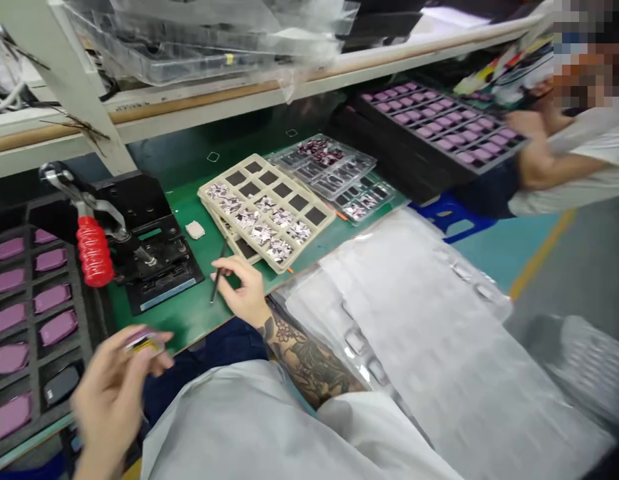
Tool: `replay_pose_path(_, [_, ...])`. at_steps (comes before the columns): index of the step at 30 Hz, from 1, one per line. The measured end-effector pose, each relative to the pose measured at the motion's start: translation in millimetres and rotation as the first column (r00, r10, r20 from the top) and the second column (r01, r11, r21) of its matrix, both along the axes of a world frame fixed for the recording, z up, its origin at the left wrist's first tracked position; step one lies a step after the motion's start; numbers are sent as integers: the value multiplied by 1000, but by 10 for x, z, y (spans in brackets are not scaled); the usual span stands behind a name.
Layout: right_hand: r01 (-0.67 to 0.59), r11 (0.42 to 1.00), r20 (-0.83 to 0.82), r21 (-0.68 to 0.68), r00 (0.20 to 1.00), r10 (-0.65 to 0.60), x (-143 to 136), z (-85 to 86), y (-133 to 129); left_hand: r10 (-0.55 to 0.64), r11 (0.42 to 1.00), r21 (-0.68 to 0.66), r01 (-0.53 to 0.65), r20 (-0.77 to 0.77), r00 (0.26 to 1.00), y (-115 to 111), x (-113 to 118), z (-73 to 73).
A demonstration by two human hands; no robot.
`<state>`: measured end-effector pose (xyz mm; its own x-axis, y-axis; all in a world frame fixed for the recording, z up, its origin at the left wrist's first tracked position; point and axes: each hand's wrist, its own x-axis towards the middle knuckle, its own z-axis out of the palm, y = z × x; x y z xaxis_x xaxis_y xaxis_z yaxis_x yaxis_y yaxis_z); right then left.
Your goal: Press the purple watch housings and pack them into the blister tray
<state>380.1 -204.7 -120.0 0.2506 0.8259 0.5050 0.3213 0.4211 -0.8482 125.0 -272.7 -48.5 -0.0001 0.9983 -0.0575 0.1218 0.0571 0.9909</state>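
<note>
Between the thumb and fingers of my left hand (116, 387) is a small purple case (142, 341), its inner side partly showing and blurred. My right hand (244, 290) pinches thin black tweezers (217, 280) over the green mat, just short of a beige compartment tray (269, 210). Small pale pieces fill several of that tray's compartments; others show a dark bottom. A whitish rounded piece (194, 230) lies on the mat left of the tray. Beside it stands a black clamp fixture with a red handle (94, 250).
At left, a dark foam tray (32, 333) holds purple cases and one black one. Clear plastic trays (334, 163) lie behind the beige one. White plastic sheets (414, 320) spread at right. Another person's arm (544, 153) rests by a second foam tray (439, 123). A shelf (249, 100) overhangs the bench.
</note>
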Motion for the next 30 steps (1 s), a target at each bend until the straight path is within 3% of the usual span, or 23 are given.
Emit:
replay_pose_path(4, [125,989,-217,-80,966,-140,-70,-69,-121,-53,992,-102,77,216,975,351,407,-436])
replay_pose_path(8, [-50,993,-457,-109,890,-6,-215,-126,-233,-17,992,-115,48,256,967,499,477,-651])
replay_pose_path(13, [-244,965,-432,-94,884,181,-434,-94,-197,-14,992,-122,39,201,979,382,470,-682])
replay_pose_path(22, [-284,948,-321,-141,919,228,-452,-68,-150,4,992,-122,18,180,984,367,463,-690])
replay_pose_path(28, [-446,881,-474,-156,817,329,-353,-136,-124,31,994,-114,-3,248,968,368,475,-699])
replay_pose_path(30, [-411,908,-501,-85,805,318,-347,-146,-120,80,992,-119,-48,282,956,371,491,-709])
